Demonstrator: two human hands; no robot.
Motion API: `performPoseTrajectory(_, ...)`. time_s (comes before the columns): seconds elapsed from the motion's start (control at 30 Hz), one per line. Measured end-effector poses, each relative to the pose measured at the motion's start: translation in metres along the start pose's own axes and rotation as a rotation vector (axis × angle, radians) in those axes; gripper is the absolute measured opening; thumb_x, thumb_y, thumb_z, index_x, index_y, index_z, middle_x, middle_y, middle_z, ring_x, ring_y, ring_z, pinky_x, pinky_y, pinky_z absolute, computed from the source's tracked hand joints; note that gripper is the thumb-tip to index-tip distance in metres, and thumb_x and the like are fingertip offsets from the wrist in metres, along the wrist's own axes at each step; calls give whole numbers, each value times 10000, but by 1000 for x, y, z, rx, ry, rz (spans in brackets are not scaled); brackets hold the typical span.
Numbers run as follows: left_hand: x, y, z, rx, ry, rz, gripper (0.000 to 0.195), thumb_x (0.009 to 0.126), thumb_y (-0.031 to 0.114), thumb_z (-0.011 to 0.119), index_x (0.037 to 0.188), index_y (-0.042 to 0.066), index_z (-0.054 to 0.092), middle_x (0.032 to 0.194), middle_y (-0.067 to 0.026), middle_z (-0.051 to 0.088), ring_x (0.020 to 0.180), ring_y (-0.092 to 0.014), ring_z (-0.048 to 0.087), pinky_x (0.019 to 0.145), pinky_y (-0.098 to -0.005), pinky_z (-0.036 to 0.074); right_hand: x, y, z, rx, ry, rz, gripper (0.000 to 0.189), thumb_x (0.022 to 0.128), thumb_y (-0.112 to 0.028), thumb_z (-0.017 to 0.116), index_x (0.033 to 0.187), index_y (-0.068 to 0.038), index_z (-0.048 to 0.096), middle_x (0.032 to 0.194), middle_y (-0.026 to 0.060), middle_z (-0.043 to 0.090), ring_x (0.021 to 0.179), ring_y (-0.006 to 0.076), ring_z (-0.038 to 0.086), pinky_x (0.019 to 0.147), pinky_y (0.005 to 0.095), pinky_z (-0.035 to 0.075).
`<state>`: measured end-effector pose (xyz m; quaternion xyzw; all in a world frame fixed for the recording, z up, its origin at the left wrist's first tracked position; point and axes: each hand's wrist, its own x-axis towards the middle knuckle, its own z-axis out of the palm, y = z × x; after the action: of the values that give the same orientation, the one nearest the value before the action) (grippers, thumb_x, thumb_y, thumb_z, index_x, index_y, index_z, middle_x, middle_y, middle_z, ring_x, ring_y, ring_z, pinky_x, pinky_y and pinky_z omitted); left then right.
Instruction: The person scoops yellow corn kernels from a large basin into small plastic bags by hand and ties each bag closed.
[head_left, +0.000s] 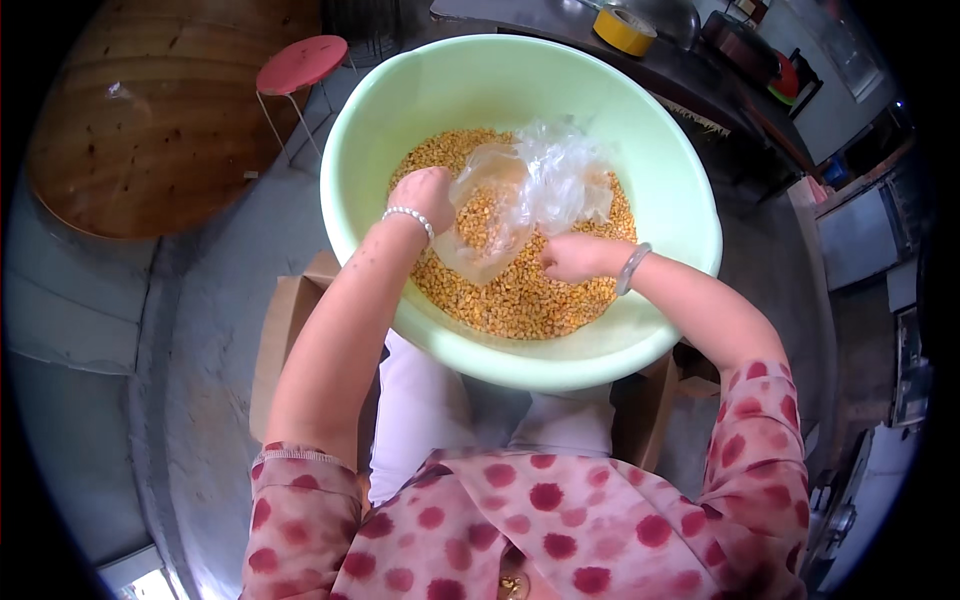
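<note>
A large pale green plastic basin (517, 367) stands before me, its bottom covered with yellow dried corn kernels (525, 307). Inside it lies a clear plastic bag (559, 172), crumpled at the far side, its mouth spread towards me. Corn shows in or through the bag's near part. My left hand (421, 193), with a beaded bracelet at the wrist, is closed on the left edge of the bag. On the right, my right hand (579, 257) is low over the corn beside the bag, fingers curled. Its fingertips are partly hidden, so what they hold cannot be made out.
Below the basin are cardboard box flaps (289, 322). A red round stool (302, 64) and a wooden round tabletop (150, 112) are at the far left. Beyond the basin, a dark table (517, 16) bears a roll of yellow tape (625, 31).
</note>
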<state>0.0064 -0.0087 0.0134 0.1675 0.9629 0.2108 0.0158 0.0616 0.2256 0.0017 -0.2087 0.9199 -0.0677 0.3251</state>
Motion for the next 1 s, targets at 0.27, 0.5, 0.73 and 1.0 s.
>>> performPoseTrajectory(0.27, -1, 2, -2, -2, -79, -6, 309, 665, 223, 668, 899, 28, 618, 882, -165, 618, 913, -291, 575, 823, -360, 445, 21, -27, 41, 22, -63, 183, 583, 738, -501, 589, 985, 27, 573, 962, 195, 606, 909, 314, 580, 807, 377, 447)
performPoseTrajectory(0.5, -5, 9, -10, 141, -166, -57, 223, 692, 208, 616, 844, 46, 637, 856, -143, 628, 866, -286, 598, 761, -372, 480, 33, -36, 69, 210, 13, 60, 462, 707, -383, 664, 887, 36, 586, 888, 203, 605, 862, 321, 581, 760, 384, 446)
performPoseTrajectory(0.73, -9, 13, -21, 310, -264, -113, 215, 757, 64, 551, 947, 54, 649, 973, -124, 633, 929, -259, 606, 774, -335, 501, 18, -39, 29, 505, -217, 165, 262, 778, -266, 618, 699, -30, 537, 581, 61, 502, 472, 148, 474, 419, 307, 372)
performPoseTrajectory(1.0, -8, 8, -16, 254, -198, -112, 167, 699, 68, 561, 831, 20, 652, 906, -141, 633, 871, -290, 608, 734, -356, 500, 7, -62, -50, 895, -83, 74, 245, 835, -246, 579, 665, -85, 506, 522, -12, 421, 416, 68, 377, 359, 225, 275)
